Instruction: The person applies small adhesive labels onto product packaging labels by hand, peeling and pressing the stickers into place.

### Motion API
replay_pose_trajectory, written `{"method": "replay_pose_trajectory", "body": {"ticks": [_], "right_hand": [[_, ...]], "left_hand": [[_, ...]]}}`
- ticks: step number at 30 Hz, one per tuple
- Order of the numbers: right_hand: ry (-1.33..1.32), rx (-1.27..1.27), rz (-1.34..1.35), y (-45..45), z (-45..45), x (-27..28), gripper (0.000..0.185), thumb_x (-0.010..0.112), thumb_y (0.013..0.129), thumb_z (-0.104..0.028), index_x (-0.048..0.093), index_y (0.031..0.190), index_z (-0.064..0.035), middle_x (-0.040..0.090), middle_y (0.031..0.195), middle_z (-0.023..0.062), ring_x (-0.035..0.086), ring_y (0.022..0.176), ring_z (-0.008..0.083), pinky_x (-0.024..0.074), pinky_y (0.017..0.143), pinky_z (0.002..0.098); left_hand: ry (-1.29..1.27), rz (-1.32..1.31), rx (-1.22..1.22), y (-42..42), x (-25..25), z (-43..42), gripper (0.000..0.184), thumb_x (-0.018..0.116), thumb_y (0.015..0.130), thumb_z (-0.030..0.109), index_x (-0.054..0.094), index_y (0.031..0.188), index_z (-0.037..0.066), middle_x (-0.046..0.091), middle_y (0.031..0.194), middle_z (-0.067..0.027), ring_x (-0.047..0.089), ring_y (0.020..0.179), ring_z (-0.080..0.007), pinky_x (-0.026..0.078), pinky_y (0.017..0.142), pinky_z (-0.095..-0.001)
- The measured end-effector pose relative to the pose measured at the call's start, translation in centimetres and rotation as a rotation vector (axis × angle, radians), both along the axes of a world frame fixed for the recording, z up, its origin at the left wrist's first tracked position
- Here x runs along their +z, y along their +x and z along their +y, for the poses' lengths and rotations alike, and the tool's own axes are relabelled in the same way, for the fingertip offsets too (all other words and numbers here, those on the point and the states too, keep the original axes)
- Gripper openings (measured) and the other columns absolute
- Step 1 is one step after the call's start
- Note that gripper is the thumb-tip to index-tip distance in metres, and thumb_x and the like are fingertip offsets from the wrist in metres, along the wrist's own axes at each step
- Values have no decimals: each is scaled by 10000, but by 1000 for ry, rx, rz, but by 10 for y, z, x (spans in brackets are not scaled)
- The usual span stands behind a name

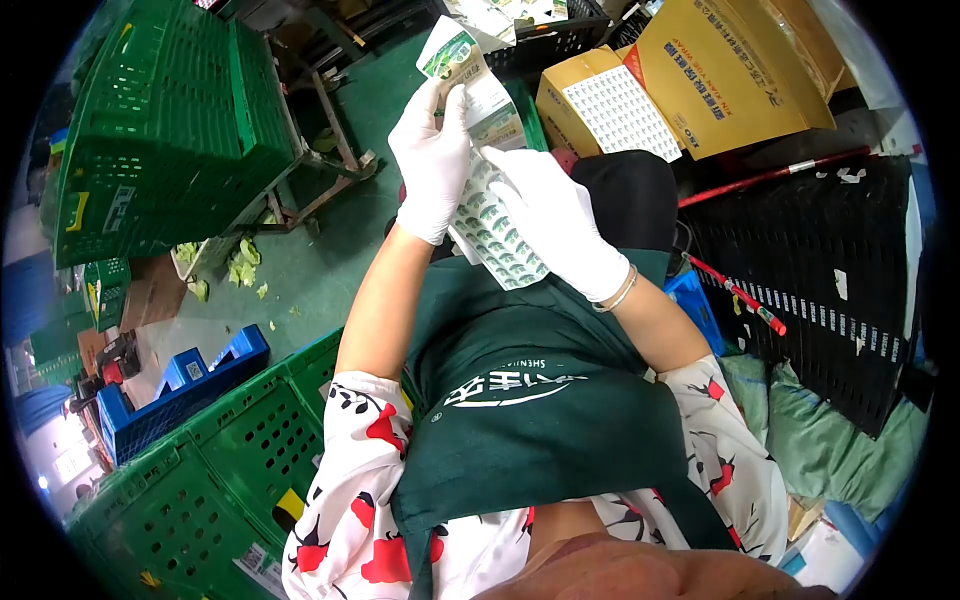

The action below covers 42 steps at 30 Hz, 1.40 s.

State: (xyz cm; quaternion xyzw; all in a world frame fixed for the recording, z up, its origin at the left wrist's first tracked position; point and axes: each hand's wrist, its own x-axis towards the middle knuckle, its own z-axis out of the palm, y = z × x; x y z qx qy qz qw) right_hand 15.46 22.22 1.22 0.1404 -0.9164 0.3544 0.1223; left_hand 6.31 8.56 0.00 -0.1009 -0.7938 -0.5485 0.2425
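A sheet of small green-and-white stickers (503, 240) lies tilted over my lap, between both hands. My left hand (432, 165), in a white glove, is closed with thumb and fingers on a printed green-and-white packet (484, 92). The packet stretches beyond the sticker sheet, and the left palm covers part of the sheet's side. My right hand (555, 215), gloved too, has its fingertips pinched at the upper part of the sticker sheet, beside the packet's lower end. Whether a single loose sticker is between those fingertips is too small to tell.
Another sticker sheet (622, 112) rests on an open cardboard box (740, 75) ahead right. A black crate (548, 45) holds more printed packets. Green crates (165, 130) are stacked left; another green crate (235, 440) stands near my left side. A black slatted crate (800, 270) is right.
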Motion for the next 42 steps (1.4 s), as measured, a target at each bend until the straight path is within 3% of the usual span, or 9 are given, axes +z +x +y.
{"method": "replay_pose_trajectory", "body": {"ticks": [7, 10, 11, 14, 17, 30, 31, 34, 42], "right_hand": [[46, 6, -10, 8, -7, -6, 345, 596, 921, -56, 611, 1264, -91, 636, 1069, 111, 654, 935, 284, 545, 817, 337], [-285, 104, 48, 18, -8, -17, 315, 620, 902, -14, 639, 1214, -58, 638, 1005, 89, 657, 894, 215, 532, 812, 305], [-438, 158, -270, 24, -6, -2, 366, 604, 898, -28, 601, 1263, -3, 629, 1047, 112, 644, 944, 206, 527, 863, 295], [-926, 74, -583, 13, 25, 21, 250, 615, 935, -101, 655, 1165, -10, 631, 898, 34, 594, 753, 55, 493, 674, 181], [-978, 34, -610, -16, 70, 19, 265, 559, 994, -257, 673, 973, -19, 608, 752, -19, 519, 579, 15, 396, 528, 156], [-288, 529, -805, -32, 64, 9, 305, 551, 984, -281, 724, 895, -46, 642, 703, 7, 555, 619, 59, 455, 580, 235], [-462, 403, -779, -23, 62, -2, 355, 571, 981, -318, 688, 818, -25, 599, 613, -34, 511, 508, 10, 388, 475, 168], [-695, -90, -763, -28, 71, 18, 318, 574, 984, -292, 696, 853, -28, 606, 688, -5, 531, 640, 54, 420, 593, 222], [-687, -180, -413, -43, 47, -11, 254, 723, 885, -235, 679, 962, 3, 666, 747, 26, 598, 693, 59, 494, 647, 242]], "left_hand": [[69, -73, 29, -6, -10, 1, 240, 642, 926, 87, 661, 1145, -7, 720, 923, -120, 636, 750, -107, 521, 708, -264], [78, -113, 45, -11, -17, -6, 235, 637, 929, 95, 666, 1138, -11, 722, 907, -106, 613, 740, -85, 514, 697, -255], [76, -125, 48, -12, -17, -9, 234, 637, 930, 97, 668, 1134, -12, 722, 902, -100, 605, 736, -79, 511, 692, -251], [153, -477, -179, -19, -10, -29, 291, 644, 943, 135, 660, 1167, -50, 720, 1026, -75, 625, 908, -84, 497, 807, -236], [351, -660, -561, -17, -4, -35, 377, 678, 926, 119, 611, 1241, -76, 696, 1124, -90, 630, 974, -99, 501, 861, -238], [577, -944, -736, 0, -11, -25, 270, 666, 912, 118, 668, 1128, -43, 696, 1014, -39, 611, 896, -71, 494, 830, -241], [551, -928, -718, 1, -9, -23, 252, 666, 910, 116, 675, 1108, -39, 698, 1016, -41, 615, 896, -73, 495, 830, -242], [412, -847, -656, 1, -8, -19, 245, 674, 906, 113, 687, 1102, -33, 705, 1028, -47, 620, 891, -75, 498, 826, -242], [306, -736, -701, 15, -8, -7, 328, 678, 906, 103, 647, 1208, -21, 697, 1046, -19, 605, 890, -53, 495, 796, -219]]}}
